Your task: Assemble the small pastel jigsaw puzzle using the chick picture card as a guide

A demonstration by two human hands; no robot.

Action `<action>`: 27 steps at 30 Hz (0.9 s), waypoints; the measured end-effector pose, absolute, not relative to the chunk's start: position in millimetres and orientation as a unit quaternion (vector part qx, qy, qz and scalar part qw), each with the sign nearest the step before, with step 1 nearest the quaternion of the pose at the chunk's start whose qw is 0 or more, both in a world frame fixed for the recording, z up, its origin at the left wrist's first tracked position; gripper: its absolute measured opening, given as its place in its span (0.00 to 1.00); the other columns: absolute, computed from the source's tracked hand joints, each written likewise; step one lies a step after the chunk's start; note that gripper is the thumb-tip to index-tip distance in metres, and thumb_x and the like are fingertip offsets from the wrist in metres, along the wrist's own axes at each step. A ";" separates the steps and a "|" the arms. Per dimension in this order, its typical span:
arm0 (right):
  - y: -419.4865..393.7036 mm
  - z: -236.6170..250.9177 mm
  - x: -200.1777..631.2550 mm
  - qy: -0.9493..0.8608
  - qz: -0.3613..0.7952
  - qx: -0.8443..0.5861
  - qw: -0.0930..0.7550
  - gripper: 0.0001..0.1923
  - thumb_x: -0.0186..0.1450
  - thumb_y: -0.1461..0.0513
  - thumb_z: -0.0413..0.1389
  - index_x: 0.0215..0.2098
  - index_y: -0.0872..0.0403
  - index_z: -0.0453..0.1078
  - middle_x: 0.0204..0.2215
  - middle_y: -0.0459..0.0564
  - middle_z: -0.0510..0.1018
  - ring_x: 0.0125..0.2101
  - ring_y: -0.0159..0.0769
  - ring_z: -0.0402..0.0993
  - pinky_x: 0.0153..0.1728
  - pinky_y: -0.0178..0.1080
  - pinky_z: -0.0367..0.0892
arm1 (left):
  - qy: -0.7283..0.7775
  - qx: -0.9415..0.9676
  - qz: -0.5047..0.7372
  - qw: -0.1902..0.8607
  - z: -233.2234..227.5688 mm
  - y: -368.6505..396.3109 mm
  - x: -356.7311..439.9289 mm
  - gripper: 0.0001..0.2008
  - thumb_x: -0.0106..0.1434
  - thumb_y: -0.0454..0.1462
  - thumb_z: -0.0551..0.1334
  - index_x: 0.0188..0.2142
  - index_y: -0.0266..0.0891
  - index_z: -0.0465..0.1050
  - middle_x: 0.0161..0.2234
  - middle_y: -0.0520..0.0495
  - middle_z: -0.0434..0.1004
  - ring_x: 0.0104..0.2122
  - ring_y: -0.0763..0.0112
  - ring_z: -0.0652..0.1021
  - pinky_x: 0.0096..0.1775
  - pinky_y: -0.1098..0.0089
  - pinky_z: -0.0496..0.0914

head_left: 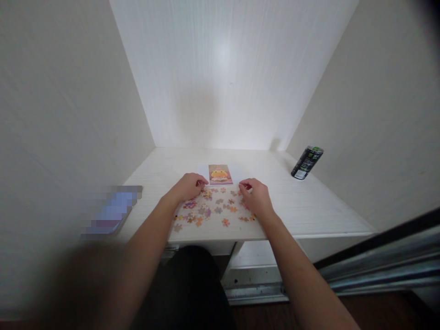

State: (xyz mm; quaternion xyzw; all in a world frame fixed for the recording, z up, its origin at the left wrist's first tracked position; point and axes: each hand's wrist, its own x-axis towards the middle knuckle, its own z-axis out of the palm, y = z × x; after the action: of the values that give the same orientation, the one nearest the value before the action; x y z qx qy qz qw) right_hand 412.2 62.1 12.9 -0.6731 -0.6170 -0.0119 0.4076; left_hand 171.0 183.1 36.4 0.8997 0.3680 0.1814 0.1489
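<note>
Curled at the near left corner of a white sheet [238,174] is my left hand [190,187], its thumb and fingertips pinched on the edge. My right hand [257,196] pinches the near right corner in the same way. On the sheet shows a printed picture [220,175] of a yellow cartoon figure on a pinkish ground. Loose jigsaw puzzle pieces [219,210], in orange, pink, purple and grey, lie scattered between my forearms. Some pieces beside the wrists are partly hidden by my hands.
A black drink can [307,163] stands at the right of the white tabletop [302,206]. At the left edge lies a pixelated flat object [115,211]. Pale walls enclose the table on three sides, and an open shelf [256,254] sits below its front edge.
</note>
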 end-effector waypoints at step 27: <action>60.3 14.1 416.4 -0.540 -0.022 -0.669 0.511 0.09 0.62 0.59 0.53 0.31 0.53 0.74 0.28 0.48 0.79 0.30 0.36 0.73 0.37 0.38 0.66 | 0.279 0.922 0.151 0.223 43.7 166.5 174.5 0.10 0.55 0.42 0.66 0.35 0.41 0.81 0.34 0.47 0.80 0.33 0.67 0.77 0.37 0.71 0.69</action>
State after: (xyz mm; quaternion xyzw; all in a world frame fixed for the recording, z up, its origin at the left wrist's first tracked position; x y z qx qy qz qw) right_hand 416.4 60.3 14.1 -0.6686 -0.5397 -0.0217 0.5110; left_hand 174.5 166.5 43.7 0.9218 0.2789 0.1510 0.2231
